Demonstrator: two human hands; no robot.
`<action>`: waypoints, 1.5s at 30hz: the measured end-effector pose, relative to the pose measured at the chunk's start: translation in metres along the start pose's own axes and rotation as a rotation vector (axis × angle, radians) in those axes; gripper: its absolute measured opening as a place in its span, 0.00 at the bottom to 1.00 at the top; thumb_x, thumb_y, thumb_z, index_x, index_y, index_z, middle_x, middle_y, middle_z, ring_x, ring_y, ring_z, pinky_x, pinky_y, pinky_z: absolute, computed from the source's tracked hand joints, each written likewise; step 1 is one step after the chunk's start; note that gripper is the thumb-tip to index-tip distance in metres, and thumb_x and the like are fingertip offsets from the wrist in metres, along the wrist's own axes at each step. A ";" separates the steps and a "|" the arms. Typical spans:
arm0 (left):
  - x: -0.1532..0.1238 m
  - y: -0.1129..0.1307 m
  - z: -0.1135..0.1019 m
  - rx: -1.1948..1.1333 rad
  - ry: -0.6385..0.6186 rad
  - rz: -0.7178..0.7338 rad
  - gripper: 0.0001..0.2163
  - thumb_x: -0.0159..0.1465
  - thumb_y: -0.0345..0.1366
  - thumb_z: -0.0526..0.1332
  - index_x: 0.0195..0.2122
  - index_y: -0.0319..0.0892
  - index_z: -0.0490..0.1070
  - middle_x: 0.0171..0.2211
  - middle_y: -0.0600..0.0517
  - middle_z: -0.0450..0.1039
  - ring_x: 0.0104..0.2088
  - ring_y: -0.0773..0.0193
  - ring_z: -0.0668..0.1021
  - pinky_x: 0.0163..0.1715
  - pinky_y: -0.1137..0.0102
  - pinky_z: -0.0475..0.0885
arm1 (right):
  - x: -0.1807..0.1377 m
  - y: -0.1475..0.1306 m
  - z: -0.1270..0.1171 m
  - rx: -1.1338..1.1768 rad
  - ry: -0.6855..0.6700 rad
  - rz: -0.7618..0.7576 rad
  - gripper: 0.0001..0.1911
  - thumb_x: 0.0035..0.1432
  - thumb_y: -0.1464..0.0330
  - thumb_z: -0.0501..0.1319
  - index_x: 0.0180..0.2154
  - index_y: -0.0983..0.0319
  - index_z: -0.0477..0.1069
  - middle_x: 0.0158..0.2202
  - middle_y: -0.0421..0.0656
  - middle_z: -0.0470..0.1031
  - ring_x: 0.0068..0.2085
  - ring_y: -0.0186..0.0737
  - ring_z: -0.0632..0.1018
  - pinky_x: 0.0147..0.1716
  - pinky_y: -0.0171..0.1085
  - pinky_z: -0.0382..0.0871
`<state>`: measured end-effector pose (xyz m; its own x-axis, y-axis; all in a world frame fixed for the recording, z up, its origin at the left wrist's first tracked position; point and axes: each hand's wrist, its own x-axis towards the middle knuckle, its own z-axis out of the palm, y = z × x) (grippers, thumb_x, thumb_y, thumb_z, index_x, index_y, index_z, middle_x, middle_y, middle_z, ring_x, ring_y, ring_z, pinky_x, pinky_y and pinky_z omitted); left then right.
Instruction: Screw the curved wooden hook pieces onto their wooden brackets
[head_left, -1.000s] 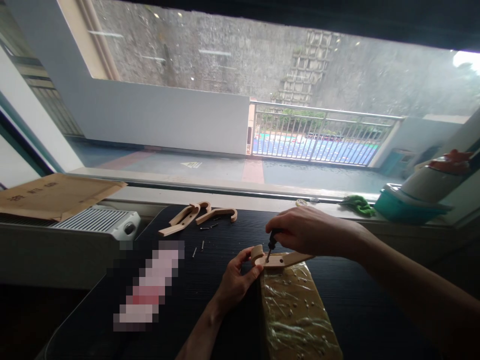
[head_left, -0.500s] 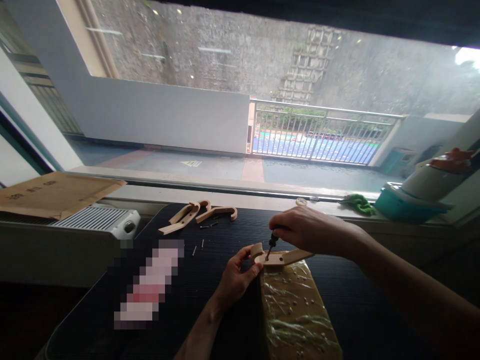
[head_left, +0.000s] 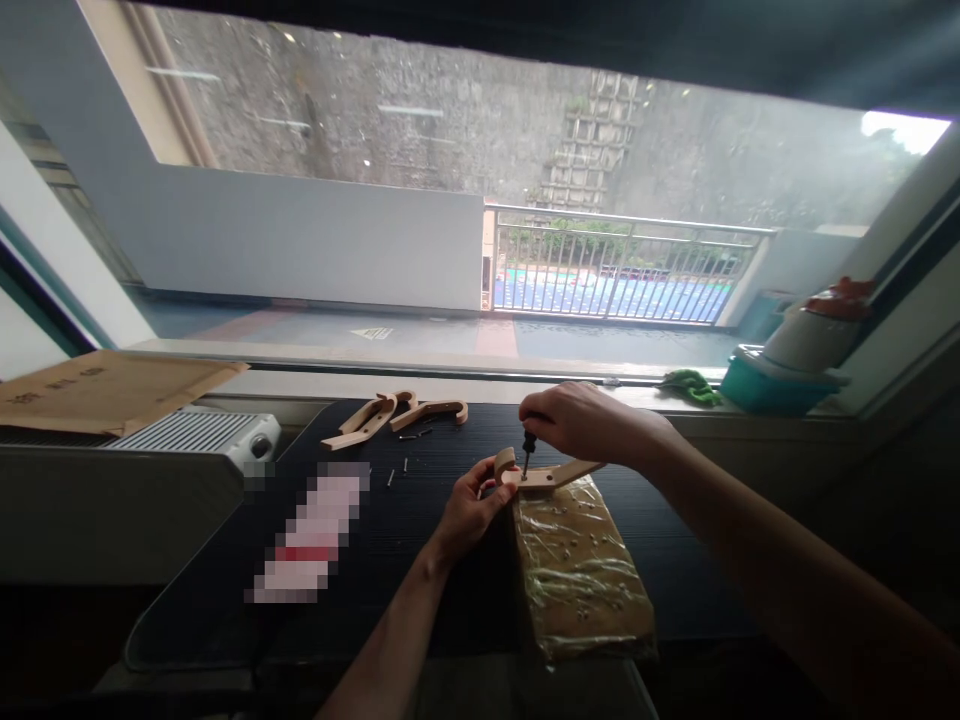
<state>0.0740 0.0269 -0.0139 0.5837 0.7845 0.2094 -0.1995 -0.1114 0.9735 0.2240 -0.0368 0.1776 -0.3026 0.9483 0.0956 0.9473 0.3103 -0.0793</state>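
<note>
A curved wooden coat hook (head_left: 538, 480) lies across the far end of a brown block (head_left: 585, 575) wrapped in clear film. My left hand (head_left: 466, 512) pinches the hook's curled end, thumb in front and fingers behind. A screwdriver (head_left: 528, 452) with a dark handle is gripped in my right hand (head_left: 576, 422). It stands almost upright, its tip at a hole in the hook; whether a screw is under the tip I cannot tell. Another hole shows to the right of it. Several small marks dot the block's top.
More wooden hooks (head_left: 367, 425) lie at the back left of the black table (head_left: 360, 570), with loose screws (head_left: 390, 478) near them. A blurred-out pink item (head_left: 322, 520) lies nearer. Left stands a radiator (head_left: 202, 440) under a brown envelope (head_left: 112, 385). A teal container (head_left: 776, 385) sits on the sill.
The camera view has shifted, bringing the block's near edge into sight. The screwdriver stands more upright than before. Both hands keep their hold.
</note>
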 end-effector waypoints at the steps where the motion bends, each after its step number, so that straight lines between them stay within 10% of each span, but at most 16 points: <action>1: 0.000 0.001 0.000 -0.005 0.002 0.001 0.14 0.56 0.38 0.64 0.43 0.40 0.71 0.42 0.49 0.74 0.43 0.60 0.74 0.46 0.69 0.66 | 0.000 -0.003 0.000 -0.005 0.002 -0.001 0.14 0.61 0.65 0.50 0.35 0.63 0.73 0.28 0.42 0.74 0.26 0.31 0.67 0.25 0.33 0.53; 45: -0.003 0.012 0.000 -0.132 -0.068 -0.102 0.17 0.55 0.33 0.64 0.46 0.42 0.69 0.41 0.50 0.72 0.42 0.63 0.73 0.46 0.69 0.65 | 0.001 0.030 0.003 0.163 0.016 -0.076 0.15 0.61 0.65 0.50 0.35 0.62 0.74 0.28 0.41 0.75 0.27 0.31 0.70 0.27 0.32 0.58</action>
<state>0.0694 0.0234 -0.0025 0.6570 0.7443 0.1198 -0.2352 0.0513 0.9706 0.2516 -0.0266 0.1724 -0.3700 0.9209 0.1227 0.8919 0.3890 -0.2307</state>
